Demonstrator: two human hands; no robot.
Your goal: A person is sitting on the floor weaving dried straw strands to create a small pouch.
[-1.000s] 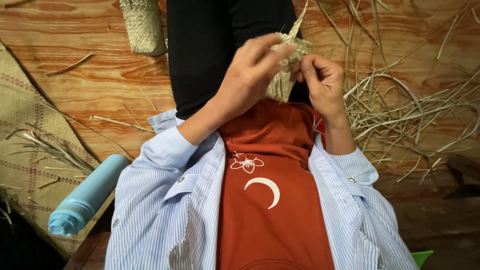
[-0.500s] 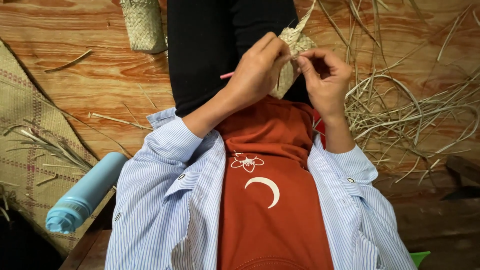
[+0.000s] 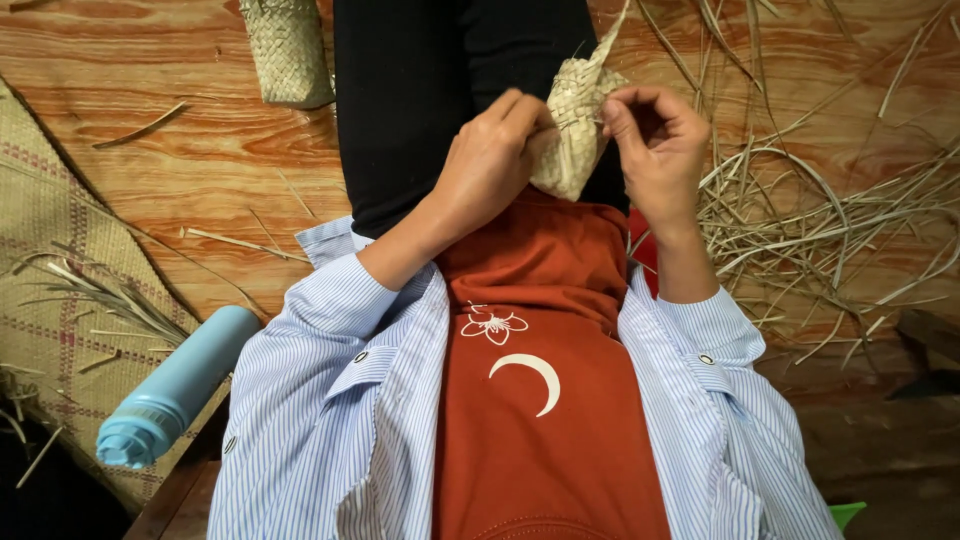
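Two hands meet over the person's lap, but the sweep begins at the far left, where a woven mat (image 3: 45,300) with faint reddish lines covers the wooden floor (image 3: 200,150), a few dry strips scattered over it. A pale blue bottle (image 3: 170,395) lies on its side at the mat's edge, cap toward the lower left. Farther up, a small finished woven pouch (image 3: 290,50) rests on the boards beside the black trouser leg.

At the centre, the left hand (image 3: 490,170) comes out of a blue-striped sleeve and presses against the left side of a small half-woven pouch (image 3: 575,135) of pale straw, its fingers (image 3: 520,115) curled shut on the weave. The pouch is held above the lap, tilted, with loose strip ends poking up from its top corner. The right hand (image 3: 655,145) touches its upper right edge, the fingers (image 3: 615,120) pinched closed on a strip there; the thumb side faces the camera. Below the hands is a rust-orange shirt with a white crescent and flower.

At the right, a loose heap of dry straw strips (image 3: 830,220) sprawls over the floor, just beside the right forearm.
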